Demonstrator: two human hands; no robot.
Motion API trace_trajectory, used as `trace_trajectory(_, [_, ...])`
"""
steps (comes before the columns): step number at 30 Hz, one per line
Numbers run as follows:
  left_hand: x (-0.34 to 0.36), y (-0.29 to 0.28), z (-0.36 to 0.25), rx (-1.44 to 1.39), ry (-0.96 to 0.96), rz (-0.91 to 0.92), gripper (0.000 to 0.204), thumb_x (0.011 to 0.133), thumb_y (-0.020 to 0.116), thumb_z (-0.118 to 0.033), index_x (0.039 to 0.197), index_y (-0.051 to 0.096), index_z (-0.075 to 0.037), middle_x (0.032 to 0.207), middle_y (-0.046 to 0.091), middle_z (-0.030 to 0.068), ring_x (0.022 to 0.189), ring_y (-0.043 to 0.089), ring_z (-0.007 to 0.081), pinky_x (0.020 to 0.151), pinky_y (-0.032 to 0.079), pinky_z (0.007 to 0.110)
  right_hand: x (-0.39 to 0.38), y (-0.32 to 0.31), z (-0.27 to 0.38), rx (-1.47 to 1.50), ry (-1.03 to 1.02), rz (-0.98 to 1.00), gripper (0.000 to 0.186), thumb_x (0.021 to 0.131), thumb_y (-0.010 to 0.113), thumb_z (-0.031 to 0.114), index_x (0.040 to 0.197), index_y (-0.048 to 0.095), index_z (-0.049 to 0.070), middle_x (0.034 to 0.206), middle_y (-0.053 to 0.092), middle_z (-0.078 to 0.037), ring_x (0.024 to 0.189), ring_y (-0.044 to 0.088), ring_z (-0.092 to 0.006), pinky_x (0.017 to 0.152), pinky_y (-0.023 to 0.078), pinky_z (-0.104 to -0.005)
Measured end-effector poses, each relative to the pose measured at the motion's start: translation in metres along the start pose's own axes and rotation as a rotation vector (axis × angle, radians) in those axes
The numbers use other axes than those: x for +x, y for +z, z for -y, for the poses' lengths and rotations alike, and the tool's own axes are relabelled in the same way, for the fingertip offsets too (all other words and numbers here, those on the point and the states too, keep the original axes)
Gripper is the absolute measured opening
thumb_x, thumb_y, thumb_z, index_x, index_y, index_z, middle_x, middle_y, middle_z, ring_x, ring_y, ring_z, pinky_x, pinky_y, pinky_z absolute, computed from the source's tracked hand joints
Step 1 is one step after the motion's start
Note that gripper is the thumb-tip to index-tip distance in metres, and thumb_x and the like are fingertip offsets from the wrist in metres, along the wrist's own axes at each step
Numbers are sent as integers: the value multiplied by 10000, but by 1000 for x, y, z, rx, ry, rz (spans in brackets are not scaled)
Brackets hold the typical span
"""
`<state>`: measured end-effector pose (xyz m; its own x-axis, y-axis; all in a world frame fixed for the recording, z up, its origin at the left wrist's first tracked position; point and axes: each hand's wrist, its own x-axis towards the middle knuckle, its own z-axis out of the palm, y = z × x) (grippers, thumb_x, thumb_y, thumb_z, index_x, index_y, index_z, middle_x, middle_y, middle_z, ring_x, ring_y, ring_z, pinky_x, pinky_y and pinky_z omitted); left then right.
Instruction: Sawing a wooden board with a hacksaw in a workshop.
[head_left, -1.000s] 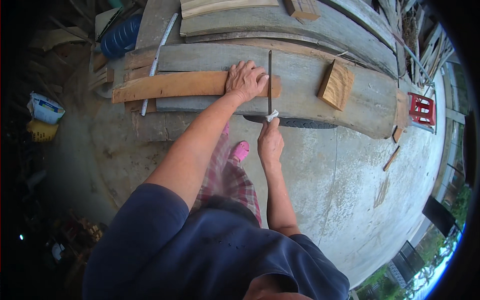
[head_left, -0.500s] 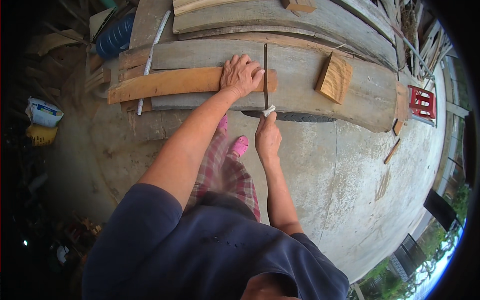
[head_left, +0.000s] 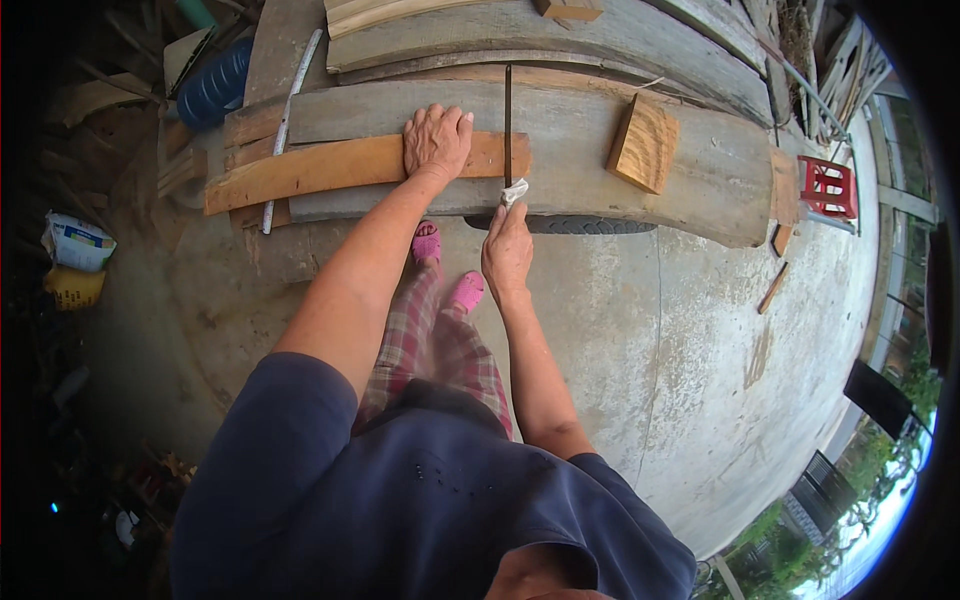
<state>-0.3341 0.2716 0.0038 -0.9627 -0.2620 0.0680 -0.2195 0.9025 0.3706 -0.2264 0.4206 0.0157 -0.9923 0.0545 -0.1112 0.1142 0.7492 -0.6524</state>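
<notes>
My left hand (head_left: 436, 138) presses on an orange-brown board (head_left: 305, 170), fingers spread over its top and upper edge. The board lies on a weathered grey plank (head_left: 723, 174). My right hand (head_left: 509, 245) is closed on a long thin dark saw blade (head_left: 508, 120), near the white cloth (head_left: 514, 191) wrapped at its lower end. The blade lies across the board just right of my left hand. A light wooden block (head_left: 643, 144) rests on the plank further right, and a narrow white strip with markings (head_left: 289, 130) lies crosswise at the left.
More planks (head_left: 550, 40) are stacked behind. A blue plastic jug (head_left: 213, 85) and sacks (head_left: 78, 260) are at left, a red plastic stool (head_left: 828, 189) at right. A tire (head_left: 585, 225) shows under the plank, a wood offcut (head_left: 773, 287) on the concrete floor (head_left: 720, 370).
The whole view has shifted, with the planks now higher and further left in the picture. My left hand sits a little further left of the blade, and both hands keep their places at board and saw.
</notes>
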Motion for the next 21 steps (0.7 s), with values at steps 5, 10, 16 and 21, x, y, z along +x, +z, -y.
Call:
trace_trajectory(5, [-4,0,6,64,-18,31,360,965,431,-382,931,652,-99,1006,618,107,1006,541,294,904,400,442,-34,-12,-9,-105,69,92,232,997,458,255,951,430,29,695,618,-260,660,611,-473,574,457,-563])
trace_trajectory(10, [-2,2,-5,52,2,53,367,974,415,-372,937,653,-95,1029,623,108,1026,542,294,922,401,439,-11,-12,-9,-181,55,38,247,992,468,269,909,451,37,655,616,-241,637,619,-456,558,468,-546])
trace_trajectory(16, [-7,0,5,82,-26,42,371,980,403,-362,974,667,-100,1037,629,106,1030,547,296,934,403,442,-46,-20,-21,-218,91,139,270,1004,441,319,933,453,58,681,623,-240,665,628,-447,570,470,-542])
trace_trajectory(21, [0,1,-5,79,-6,55,368,980,405,-359,969,664,-97,1037,627,106,1028,546,297,934,401,439,12,-10,-3,-208,19,24,270,1001,449,324,933,448,63,681,632,-225,662,631,-443,578,477,-534])
